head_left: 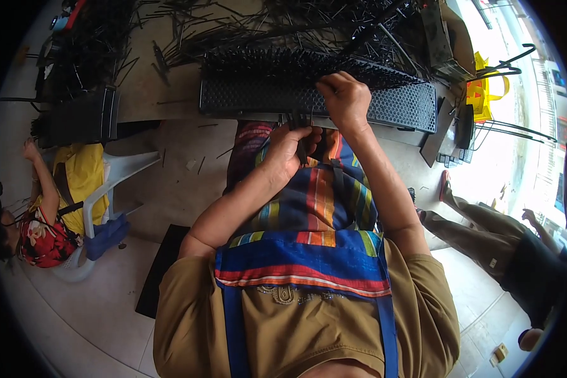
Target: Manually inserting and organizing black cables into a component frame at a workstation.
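A long black board with a honeycomb of holes [404, 106] lies along the near edge of the table. Thin black rods [252, 66] stand upright in its far rows, while its near rows and right end show bare holes. Just below the board's near edge, my left hand [290, 143] is closed around a bundle of thin black sticks [302, 153]. My right hand [346, 97] is over the board right of its middle, thumb and fingers pinched together. Whatever lies between those fingertips is too small and dark to make out.
Loose black sticks [233, 22] are strewn over the table. A cardboard box [450, 41] stands at the far right, near a yellow bag [479, 94]. To the left, a person [41, 233] sits on a white chair [129, 165]; another person [504, 246] is at the right.
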A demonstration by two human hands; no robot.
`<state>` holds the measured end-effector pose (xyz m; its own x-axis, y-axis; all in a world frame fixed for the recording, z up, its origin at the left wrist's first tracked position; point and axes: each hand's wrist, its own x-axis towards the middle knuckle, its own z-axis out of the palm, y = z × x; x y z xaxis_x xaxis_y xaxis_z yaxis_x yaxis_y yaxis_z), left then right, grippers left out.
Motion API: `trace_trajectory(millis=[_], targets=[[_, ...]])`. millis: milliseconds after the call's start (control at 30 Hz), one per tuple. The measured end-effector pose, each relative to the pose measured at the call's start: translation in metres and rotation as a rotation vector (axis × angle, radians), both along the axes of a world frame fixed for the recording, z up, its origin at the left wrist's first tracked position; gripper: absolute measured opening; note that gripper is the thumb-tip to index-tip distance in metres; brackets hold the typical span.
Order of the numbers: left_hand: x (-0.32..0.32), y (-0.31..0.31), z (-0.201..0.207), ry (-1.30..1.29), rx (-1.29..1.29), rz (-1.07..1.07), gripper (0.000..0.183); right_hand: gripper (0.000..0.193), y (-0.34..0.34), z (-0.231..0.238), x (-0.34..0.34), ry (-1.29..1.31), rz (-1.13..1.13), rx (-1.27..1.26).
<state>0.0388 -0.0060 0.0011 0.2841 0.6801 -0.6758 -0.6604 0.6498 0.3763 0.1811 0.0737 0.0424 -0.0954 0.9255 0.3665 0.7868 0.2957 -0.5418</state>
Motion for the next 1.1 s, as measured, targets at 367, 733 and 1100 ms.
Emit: trace_trajectory(millis=[367, 733, 1100], targets=[[0.004, 0.004, 0.010, -0.026, 0.080, -0.081, 0.015, 0.016, -0.033, -0.017, 0.012, 0.669, 0.015, -0.516], [0.007, 0.004, 0.005, 0.080, -0.006, -0.077, 0.015, 0.014, 0.000, 0.004, 0.003, 0.655, -0.146, -0.002], [0.008, 0.009, 0.006, 0.067, -0.020, -0.089, 0.011, 0.010, -0.005, -0.005, 0.009, 0.594, -0.178, 0.002]])
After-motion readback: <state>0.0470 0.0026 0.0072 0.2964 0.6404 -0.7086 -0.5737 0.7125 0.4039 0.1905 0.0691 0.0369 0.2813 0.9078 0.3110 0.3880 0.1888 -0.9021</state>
